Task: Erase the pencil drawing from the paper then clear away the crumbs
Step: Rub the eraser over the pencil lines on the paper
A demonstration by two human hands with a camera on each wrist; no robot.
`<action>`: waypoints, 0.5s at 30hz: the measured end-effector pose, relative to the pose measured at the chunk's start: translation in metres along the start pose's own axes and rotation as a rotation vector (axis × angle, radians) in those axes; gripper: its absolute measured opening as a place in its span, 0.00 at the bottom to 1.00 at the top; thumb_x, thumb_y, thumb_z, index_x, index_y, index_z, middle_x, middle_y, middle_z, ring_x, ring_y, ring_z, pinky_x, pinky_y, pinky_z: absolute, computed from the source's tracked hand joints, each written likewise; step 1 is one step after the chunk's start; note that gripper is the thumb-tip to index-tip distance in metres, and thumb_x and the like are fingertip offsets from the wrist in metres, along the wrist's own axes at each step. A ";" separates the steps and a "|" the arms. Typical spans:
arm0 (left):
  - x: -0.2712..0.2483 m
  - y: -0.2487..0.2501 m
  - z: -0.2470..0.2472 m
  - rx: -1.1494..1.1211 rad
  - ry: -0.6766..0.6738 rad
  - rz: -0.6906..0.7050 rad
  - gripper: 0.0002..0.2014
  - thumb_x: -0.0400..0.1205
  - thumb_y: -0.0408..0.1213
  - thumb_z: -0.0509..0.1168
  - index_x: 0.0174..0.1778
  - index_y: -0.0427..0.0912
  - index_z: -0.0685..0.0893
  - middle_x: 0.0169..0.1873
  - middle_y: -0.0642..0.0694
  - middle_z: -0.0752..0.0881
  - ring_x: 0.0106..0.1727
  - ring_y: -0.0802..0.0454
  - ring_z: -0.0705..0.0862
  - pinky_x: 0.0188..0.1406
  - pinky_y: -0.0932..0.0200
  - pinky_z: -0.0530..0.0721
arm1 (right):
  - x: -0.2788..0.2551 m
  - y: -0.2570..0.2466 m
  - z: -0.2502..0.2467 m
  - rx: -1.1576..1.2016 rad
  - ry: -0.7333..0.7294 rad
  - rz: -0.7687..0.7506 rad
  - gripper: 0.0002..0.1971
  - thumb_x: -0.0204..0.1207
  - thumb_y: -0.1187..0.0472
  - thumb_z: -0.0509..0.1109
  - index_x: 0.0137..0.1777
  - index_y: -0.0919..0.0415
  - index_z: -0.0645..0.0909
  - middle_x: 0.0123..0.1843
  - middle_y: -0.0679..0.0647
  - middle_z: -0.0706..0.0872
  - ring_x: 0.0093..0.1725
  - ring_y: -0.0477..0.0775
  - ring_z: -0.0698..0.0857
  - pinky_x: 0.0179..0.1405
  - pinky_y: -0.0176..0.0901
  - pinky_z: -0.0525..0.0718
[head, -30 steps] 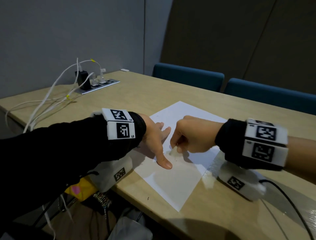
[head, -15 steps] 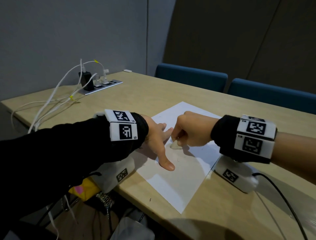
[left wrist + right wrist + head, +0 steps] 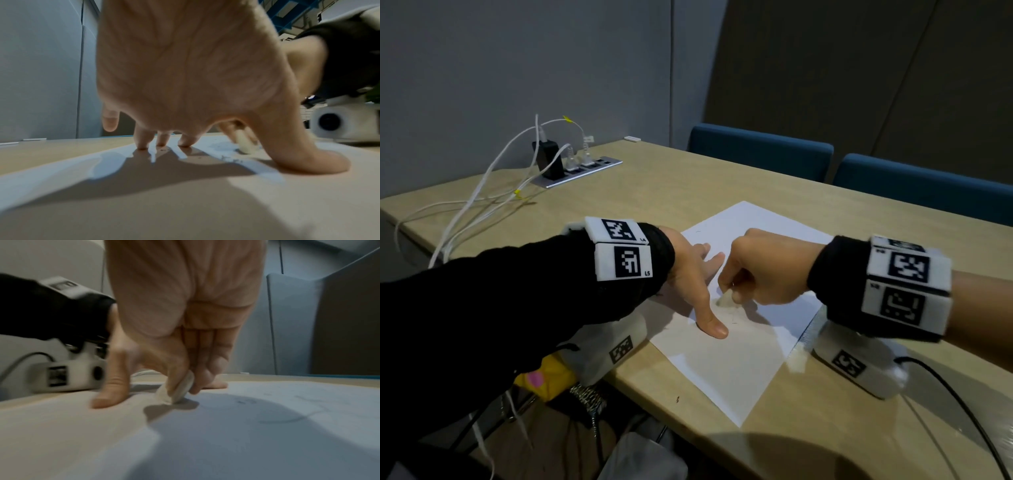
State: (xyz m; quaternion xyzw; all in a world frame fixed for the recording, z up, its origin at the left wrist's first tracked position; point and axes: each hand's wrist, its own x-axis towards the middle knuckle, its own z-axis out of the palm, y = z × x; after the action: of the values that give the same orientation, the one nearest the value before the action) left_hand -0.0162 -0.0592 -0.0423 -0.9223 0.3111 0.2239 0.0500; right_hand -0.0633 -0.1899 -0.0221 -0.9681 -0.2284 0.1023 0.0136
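A person's two hands work on a white sheet of paper (image 3: 726, 370) lying at the near edge of a wooden table (image 3: 825, 428). Nearest the viewer, at about 7 o'clock of the sheet's middle, the left hand (image 3: 690, 287) is spread flat, fingers straight and apart, its thumb and fingertips (image 3: 141, 144) pressing the paper down; it holds nothing. Just beyond, at 3 o'clock of that thumb, the right hand (image 3: 760, 274) is curled tight, thumb and fingers pinching a small white eraser (image 3: 180, 390) whose lower edge touches the paper. The erasing step appears to be under way: faint pencil lines (image 3: 287, 417) remain on the sheet at 3 o'clock of the eraser in the right wrist view, and dark crumbs (image 3: 230, 158) lie near the fingertips. The next move likely calls for rubbing toward those lines while the left hand pins the sheet. Farther off, at 10 o'clock, white cables (image 3: 482, 202) run to a power strip (image 3: 582, 168); blue chairs (image 3: 760, 156) stand beyond the table's far edge.
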 end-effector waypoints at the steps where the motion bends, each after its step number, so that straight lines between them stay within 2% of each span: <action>1: 0.000 0.000 -0.002 -0.028 -0.055 -0.026 0.53 0.68 0.59 0.73 0.83 0.51 0.49 0.83 0.42 0.41 0.84 0.42 0.47 0.79 0.45 0.55 | -0.005 -0.001 0.002 0.022 -0.024 -0.009 0.11 0.75 0.66 0.67 0.53 0.57 0.88 0.42 0.51 0.90 0.42 0.48 0.83 0.52 0.37 0.81; 3: 0.000 0.000 -0.006 -0.087 -0.166 -0.082 0.58 0.63 0.65 0.73 0.83 0.56 0.47 0.82 0.49 0.31 0.84 0.48 0.41 0.77 0.52 0.56 | -0.012 -0.005 0.005 0.042 -0.064 -0.043 0.10 0.76 0.65 0.68 0.52 0.57 0.88 0.43 0.51 0.91 0.43 0.48 0.84 0.50 0.37 0.81; 6: -0.001 0.000 -0.007 0.020 -0.157 -0.080 0.60 0.63 0.70 0.69 0.82 0.59 0.36 0.80 0.51 0.28 0.84 0.51 0.39 0.79 0.50 0.53 | -0.011 -0.001 0.004 0.071 -0.074 -0.030 0.08 0.75 0.63 0.69 0.49 0.55 0.88 0.41 0.50 0.90 0.40 0.47 0.84 0.49 0.38 0.82; 8: -0.006 0.001 -0.007 0.079 -0.129 -0.076 0.61 0.64 0.73 0.66 0.81 0.59 0.33 0.81 0.51 0.31 0.84 0.51 0.41 0.78 0.50 0.53 | -0.006 0.011 -0.002 0.150 -0.018 0.032 0.06 0.74 0.63 0.70 0.47 0.54 0.88 0.37 0.50 0.89 0.33 0.42 0.82 0.45 0.34 0.81; 9: -0.008 0.002 -0.007 0.112 -0.103 -0.066 0.60 0.64 0.73 0.65 0.82 0.57 0.34 0.82 0.51 0.35 0.83 0.50 0.45 0.77 0.51 0.56 | -0.004 0.018 -0.006 0.194 0.032 0.072 0.05 0.74 0.63 0.71 0.45 0.52 0.87 0.36 0.50 0.89 0.30 0.41 0.81 0.43 0.33 0.80; 12: -0.012 0.002 -0.005 0.150 -0.042 -0.031 0.59 0.66 0.72 0.65 0.83 0.53 0.37 0.80 0.55 0.46 0.78 0.49 0.57 0.70 0.55 0.62 | 0.002 0.035 -0.017 0.204 0.131 0.147 0.03 0.75 0.60 0.72 0.44 0.53 0.87 0.36 0.53 0.89 0.29 0.42 0.79 0.39 0.33 0.80; 15: -0.012 0.001 -0.004 0.155 -0.051 -0.026 0.60 0.66 0.73 0.64 0.83 0.52 0.35 0.81 0.57 0.43 0.81 0.49 0.54 0.75 0.54 0.59 | 0.006 0.036 -0.015 0.201 0.100 0.142 0.03 0.74 0.59 0.73 0.46 0.53 0.87 0.38 0.53 0.90 0.29 0.41 0.80 0.40 0.33 0.80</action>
State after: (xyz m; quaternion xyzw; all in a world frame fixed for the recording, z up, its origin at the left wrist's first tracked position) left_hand -0.0230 -0.0542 -0.0333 -0.9137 0.3139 0.2219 0.1320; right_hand -0.0386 -0.2194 -0.0114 -0.9795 -0.1471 0.0770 0.1145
